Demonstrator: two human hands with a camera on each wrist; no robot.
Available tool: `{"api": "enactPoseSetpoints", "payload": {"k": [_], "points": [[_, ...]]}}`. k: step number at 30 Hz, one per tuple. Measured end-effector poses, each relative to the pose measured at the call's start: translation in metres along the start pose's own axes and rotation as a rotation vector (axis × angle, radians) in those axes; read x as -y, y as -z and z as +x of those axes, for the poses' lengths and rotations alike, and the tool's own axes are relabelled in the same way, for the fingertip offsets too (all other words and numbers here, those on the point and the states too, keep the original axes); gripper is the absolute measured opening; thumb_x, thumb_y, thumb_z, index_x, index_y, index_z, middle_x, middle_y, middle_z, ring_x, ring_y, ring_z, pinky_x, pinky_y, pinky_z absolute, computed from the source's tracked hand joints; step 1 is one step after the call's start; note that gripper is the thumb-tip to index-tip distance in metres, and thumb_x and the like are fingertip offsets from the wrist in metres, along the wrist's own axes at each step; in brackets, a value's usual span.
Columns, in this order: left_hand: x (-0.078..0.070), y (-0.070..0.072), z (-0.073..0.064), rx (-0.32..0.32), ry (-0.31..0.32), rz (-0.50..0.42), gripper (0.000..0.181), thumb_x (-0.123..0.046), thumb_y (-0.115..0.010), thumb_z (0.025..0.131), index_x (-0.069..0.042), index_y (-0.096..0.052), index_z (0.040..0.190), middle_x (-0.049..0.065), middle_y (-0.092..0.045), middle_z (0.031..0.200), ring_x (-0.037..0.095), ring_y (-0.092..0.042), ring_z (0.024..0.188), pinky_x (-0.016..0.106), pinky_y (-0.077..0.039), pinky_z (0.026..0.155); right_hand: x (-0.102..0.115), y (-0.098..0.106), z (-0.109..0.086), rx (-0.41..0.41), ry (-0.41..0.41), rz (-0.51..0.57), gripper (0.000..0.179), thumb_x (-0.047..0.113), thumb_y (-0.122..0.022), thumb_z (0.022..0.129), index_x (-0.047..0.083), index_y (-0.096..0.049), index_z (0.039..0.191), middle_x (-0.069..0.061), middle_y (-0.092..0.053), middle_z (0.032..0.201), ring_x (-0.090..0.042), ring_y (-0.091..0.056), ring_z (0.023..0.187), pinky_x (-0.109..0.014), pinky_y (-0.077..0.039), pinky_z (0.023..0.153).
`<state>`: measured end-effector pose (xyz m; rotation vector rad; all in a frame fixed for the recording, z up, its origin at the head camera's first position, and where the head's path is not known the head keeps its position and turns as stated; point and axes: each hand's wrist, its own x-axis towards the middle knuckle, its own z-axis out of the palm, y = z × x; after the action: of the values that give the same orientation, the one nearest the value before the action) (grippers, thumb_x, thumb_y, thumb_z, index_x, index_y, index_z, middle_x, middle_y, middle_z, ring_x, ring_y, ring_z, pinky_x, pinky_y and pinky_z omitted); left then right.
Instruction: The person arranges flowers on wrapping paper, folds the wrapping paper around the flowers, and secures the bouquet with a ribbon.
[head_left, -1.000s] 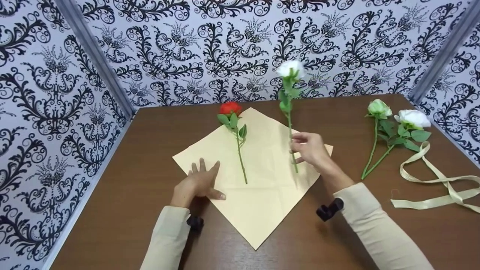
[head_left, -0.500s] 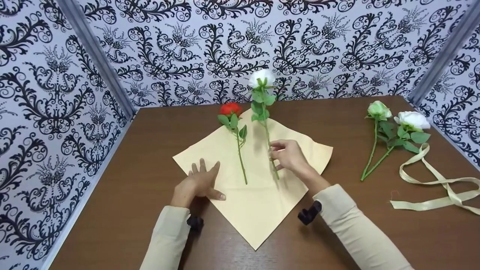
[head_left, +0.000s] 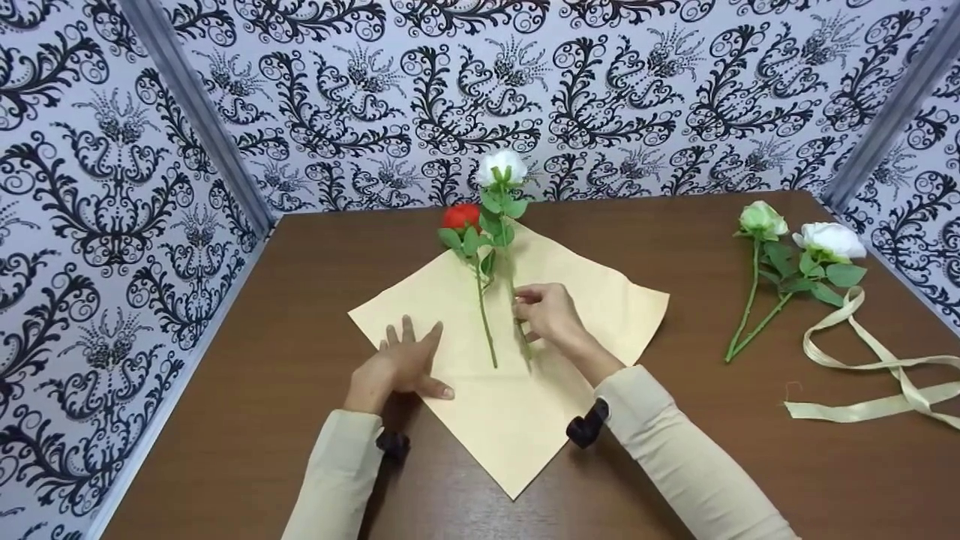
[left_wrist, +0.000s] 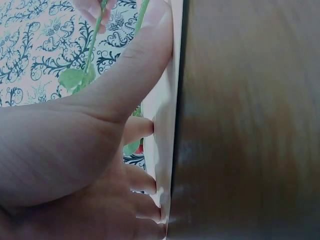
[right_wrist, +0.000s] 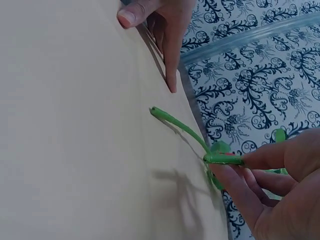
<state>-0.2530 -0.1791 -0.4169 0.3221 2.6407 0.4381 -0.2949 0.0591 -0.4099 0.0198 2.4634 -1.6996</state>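
Observation:
A white rose (head_left: 502,169) is pinched by its stem between the thumb and fingers of my right hand (head_left: 553,313), its bloom raised at the far side of the paper. Beside it, on the left, a red rose (head_left: 461,217) lies on the cream wrapping paper (head_left: 480,420) with its stem toward me. My left hand (head_left: 405,364) presses the paper's left edge with fingers spread. In the left wrist view the thumb (left_wrist: 145,50) lies along that edge. The right wrist view shows the pinched green stem (right_wrist: 225,159) above the sheet, which bears its shadow.
On the right of the brown table (head_left: 240,420) lie a pale green rose (head_left: 763,220) and another white rose (head_left: 831,241), stems crossing. Near them a cream ribbon (head_left: 847,410) lies in loops. Patterned wall panels (head_left: 450,90) stand behind and at both sides.
My right hand has carried the white rose leftward and lower, from the paper's right side to beside the red rose. The paper's right corner has lifted and curled. My left hand stays put.

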Motion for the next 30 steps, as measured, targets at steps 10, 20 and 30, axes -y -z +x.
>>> {"api": "enactPoseSetpoints", "payload": {"k": [10, 20, 30], "points": [[-0.001, 0.001, 0.000, -0.001, 0.002, 0.009, 0.112, -0.044, -0.080, 0.082, -0.009, -0.009, 0.162, 0.043, 0.009, 0.158, 0.065, 0.006, 0.145, 0.067, -0.010, 0.121, -0.001, -0.011, 0.002, -0.001, -0.006, -0.038, 0.036, 0.005, -0.063, 0.095, 0.006, -0.067, 0.131, -0.014, -0.072, 0.115, -0.017, -0.070, 0.082, -0.025, -0.056, 0.054], [0.001, 0.000, 0.000, 0.021, 0.006, 0.015, 0.113, -0.047, -0.078, 0.083, -0.011, -0.007, 0.163, 0.041, 0.011, 0.159, 0.065, 0.009, 0.145, 0.068, -0.009, 0.120, -0.002, -0.018, 0.004, 0.032, -0.035, -0.092, 0.030, 0.007, -0.062, 0.097, 0.006, -0.070, 0.126, -0.014, -0.076, 0.108, -0.015, -0.069, 0.072, -0.025, -0.056, 0.054], [0.002, 0.000, 0.001, 0.022, 0.012, 0.007, 0.113, -0.046, -0.079, 0.083, -0.012, -0.007, 0.163, 0.041, 0.012, 0.159, 0.064, 0.009, 0.145, 0.067, -0.009, 0.121, -0.004, -0.024, 0.009, 0.002, -0.042, -0.065, 0.030, 0.004, -0.060, 0.096, 0.005, -0.071, 0.124, -0.013, -0.076, 0.104, -0.011, -0.064, 0.069, -0.020, -0.048, 0.052]]}}
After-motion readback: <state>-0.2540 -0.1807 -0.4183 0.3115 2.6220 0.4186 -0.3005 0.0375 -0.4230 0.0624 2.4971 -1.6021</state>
